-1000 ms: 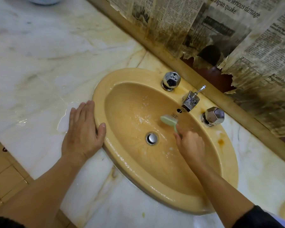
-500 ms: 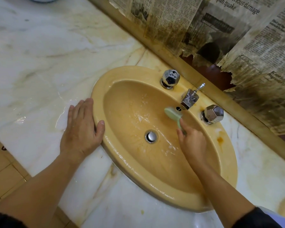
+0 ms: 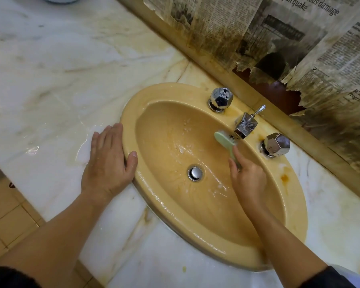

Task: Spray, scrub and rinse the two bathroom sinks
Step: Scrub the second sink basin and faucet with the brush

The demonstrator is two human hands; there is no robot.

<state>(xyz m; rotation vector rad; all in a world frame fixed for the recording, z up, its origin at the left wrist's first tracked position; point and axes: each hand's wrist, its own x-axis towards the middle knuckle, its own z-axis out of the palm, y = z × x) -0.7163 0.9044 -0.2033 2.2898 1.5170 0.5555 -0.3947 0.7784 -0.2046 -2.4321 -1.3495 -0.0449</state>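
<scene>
Yellow-glazed and oval, the ceramic sink [image 3: 175, 206] sat wet in the white marble worktop [image 3: 50, 80], the right hand [image 3: 248, 179] gripping a pale green scrubbing brush [image 3: 224, 140] against the back wall beneath the chrome spout [image 3: 245, 125]. The left hand [image 3: 107, 161] lay flat, fingers straight, beside the rim. Short, firm strokes around the spout base would probably lift the orange staining best.

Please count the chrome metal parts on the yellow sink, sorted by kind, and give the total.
Faceted tap knobs: 2
Spout: 1
Drain plug: 1
Total: 4
</scene>
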